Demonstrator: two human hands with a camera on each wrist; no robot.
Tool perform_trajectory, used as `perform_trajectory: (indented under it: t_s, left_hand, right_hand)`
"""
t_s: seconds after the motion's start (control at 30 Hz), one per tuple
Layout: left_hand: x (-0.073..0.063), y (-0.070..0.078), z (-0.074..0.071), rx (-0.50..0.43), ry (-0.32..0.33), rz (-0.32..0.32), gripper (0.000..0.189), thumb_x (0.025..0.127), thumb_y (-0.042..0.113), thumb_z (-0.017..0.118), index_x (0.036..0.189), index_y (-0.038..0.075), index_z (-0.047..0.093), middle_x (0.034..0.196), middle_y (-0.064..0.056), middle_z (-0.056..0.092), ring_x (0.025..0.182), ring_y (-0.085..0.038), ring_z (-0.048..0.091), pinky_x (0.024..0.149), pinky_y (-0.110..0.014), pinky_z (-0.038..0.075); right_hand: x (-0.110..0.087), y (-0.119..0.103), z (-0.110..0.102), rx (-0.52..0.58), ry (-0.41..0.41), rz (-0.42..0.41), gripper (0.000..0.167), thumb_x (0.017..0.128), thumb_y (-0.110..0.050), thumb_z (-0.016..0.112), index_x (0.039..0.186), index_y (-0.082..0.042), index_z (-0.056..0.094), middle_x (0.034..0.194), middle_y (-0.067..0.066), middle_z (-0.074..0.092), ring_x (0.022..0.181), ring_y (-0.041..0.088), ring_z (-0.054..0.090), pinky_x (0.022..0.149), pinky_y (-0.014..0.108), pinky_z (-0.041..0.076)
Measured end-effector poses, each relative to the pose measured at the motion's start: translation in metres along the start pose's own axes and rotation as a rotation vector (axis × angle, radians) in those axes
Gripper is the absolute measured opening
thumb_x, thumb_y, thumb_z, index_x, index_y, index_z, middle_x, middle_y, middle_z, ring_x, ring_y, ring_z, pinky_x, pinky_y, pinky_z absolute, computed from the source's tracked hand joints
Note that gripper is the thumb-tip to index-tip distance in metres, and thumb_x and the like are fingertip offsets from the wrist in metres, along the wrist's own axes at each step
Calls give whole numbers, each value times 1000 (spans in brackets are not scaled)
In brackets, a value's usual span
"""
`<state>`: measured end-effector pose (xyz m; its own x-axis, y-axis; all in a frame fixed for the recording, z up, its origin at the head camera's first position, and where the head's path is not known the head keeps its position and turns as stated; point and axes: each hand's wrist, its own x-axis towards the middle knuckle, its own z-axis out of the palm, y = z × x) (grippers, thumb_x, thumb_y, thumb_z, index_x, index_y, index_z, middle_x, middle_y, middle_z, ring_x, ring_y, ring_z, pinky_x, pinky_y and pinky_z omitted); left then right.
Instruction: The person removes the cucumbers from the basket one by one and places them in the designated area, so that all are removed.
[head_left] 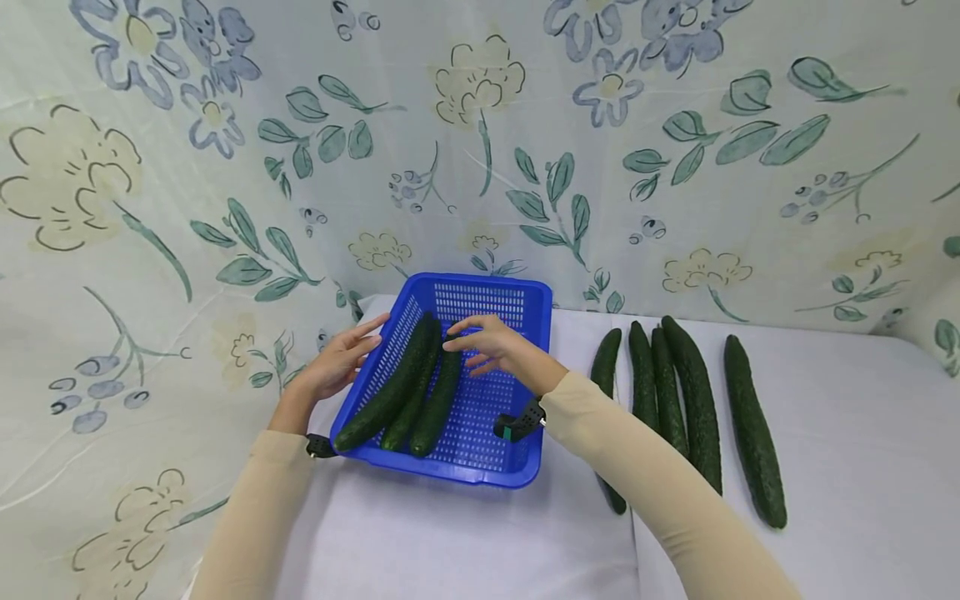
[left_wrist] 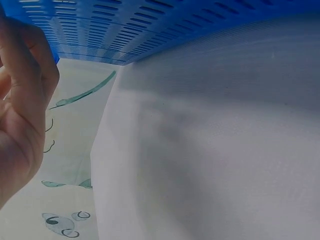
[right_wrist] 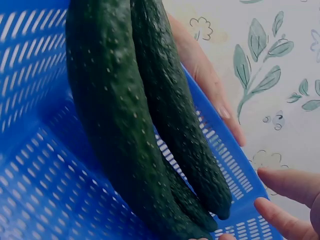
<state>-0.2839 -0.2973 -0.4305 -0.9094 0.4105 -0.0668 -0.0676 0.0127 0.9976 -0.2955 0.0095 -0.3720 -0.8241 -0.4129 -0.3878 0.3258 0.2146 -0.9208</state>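
A blue perforated basket (head_left: pixel 450 473) stands on the white-covered table with three dark green cucumbers, a left one (head_left: pixel 378 408), a middle one (head_left: pixel 408 408) and a right one (head_left: pixel 441 400), lying side by side along its left wall. My left hand (head_left: pixel 333 362) is at the basket's outer left side, fingers extended along the rim. Over the basket, my right hand (head_left: pixel 502 350) has its fingers spread loosely near the far end of the right cucumber. In the right wrist view, fingers (right_wrist: pixel 290 187) show beside the cucumber ends, gripping nothing visible.
Right of the basket, several more cucumbers (head_left: pixel 699 400) lie in a row, one (head_left: pixel 753 433) set apart at the far right. My right forearm passes over part of that row. A floral cloth (head_left: pixel 480 200) hangs behind the table and along its left.
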Motion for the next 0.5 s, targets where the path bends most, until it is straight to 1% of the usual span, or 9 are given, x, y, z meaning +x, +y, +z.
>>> perform_trajectory:
  t_s: [0.13, 0.23, 0.37, 0.5]
  left_hand:
    - [0, 1, 0, 2, 1, 5, 52, 110, 20, 38, 160, 20, 26, 136, -17, 56, 97, -19, 70, 70, -33, 60]
    - [0, 1, 0, 3, -2, 6, 51, 110, 19, 37, 160, 20, 26, 138, -19, 55, 98, -20, 69, 71, -34, 60]
    - [-1, 1, 0, -3, -4, 5, 51, 110, 19, 37, 160, 20, 25, 138, -20, 54, 98, -20, 69, 72, -34, 60]
    - [-1, 1, 1, -4, -4, 6, 51, 110, 19, 38, 160, 19, 25, 140, -22, 52, 99, -20, 69, 72, -35, 60]
  right_hand:
    - [3, 3, 8, -7, 25, 23, 42, 91, -13, 74, 131, -7, 61, 142, 26, 44, 124, 50, 49, 97, 56, 49]
    - [6, 7, 11, -8, 39, 39, 44, 91, -10, 74, 133, -6, 60, 141, 28, 44, 125, 51, 48, 95, 56, 50]
    - [8, 11, 15, -7, 39, 56, 48, 91, -7, 74, 136, -5, 59, 144, 29, 43, 127, 53, 45, 95, 57, 49]
    - [10, 14, 18, 0, 46, 73, 46, 89, -5, 75, 133, -6, 61, 151, 25, 36, 127, 53, 46, 93, 57, 50]
